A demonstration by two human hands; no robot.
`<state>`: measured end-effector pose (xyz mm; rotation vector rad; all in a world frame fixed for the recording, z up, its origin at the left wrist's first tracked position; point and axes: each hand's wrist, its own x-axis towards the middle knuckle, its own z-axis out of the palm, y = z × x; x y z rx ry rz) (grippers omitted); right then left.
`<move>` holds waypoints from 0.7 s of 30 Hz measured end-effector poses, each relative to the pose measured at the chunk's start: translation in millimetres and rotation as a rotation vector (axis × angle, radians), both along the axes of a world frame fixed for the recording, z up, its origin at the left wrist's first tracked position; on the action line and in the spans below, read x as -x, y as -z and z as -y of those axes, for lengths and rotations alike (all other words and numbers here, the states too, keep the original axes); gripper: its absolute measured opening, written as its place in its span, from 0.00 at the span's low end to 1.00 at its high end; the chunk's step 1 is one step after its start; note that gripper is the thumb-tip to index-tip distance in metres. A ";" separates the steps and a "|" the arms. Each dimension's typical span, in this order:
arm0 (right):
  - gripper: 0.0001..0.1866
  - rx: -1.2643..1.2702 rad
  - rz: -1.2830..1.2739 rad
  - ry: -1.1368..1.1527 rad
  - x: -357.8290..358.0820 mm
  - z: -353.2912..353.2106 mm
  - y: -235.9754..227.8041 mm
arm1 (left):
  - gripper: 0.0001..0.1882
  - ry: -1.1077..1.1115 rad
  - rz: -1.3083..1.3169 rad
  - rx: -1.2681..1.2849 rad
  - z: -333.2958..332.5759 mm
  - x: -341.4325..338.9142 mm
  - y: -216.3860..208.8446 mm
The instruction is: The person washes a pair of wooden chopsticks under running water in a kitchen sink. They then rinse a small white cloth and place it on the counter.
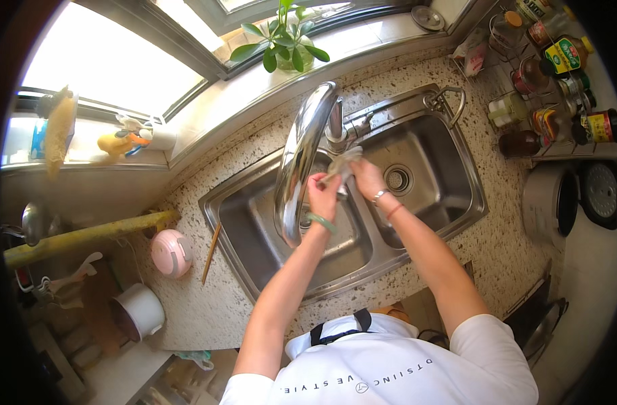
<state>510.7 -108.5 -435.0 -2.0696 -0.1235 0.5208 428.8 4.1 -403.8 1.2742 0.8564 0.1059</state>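
Both of my hands are over the middle of a double-bowl steel sink (301,291), close to its divider. Between them is a pale, crumpled, cloth-like rag (343,163), slightly blurred. My left hand (324,197), a green bangle on its wrist, pinches the rag's lower left side. My right hand (368,179), wearing a metal bracelet and a red cord, grips its right side; some of its fingers are hidden. The arched chrome faucet (301,152) rises just left of my left hand, with its spout over the left bowl.
A pink rounded container (171,254) and a wooden stick (212,253) are left of the sink. A potted plant (281,44) stands on the windowsill. At right are a rack of bottles and jars (534,88) and a cooker (548,199). A white pot (139,310) sits lower left.
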 end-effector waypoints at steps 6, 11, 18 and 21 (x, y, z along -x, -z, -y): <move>0.13 -0.077 0.341 0.248 -36.4 60.4 -66.8 | 0.31 0.197 0.134 0.300 61.2 -28.9 -66.5; 0.30 0.414 0.662 0.072 -94.9 58.8 -50.4 | 0.31 0.249 0.277 0.177 86.7 -71.3 -39.5; 0.28 0.540 0.823 -0.084 -81.3 30.4 13.4 | 0.27 0.316 0.277 -0.165 89.1 -82.3 -20.6; 0.26 0.395 0.858 -0.169 -52.3 10.2 5.1 | 0.29 0.223 0.212 -0.189 81.2 -56.5 -13.2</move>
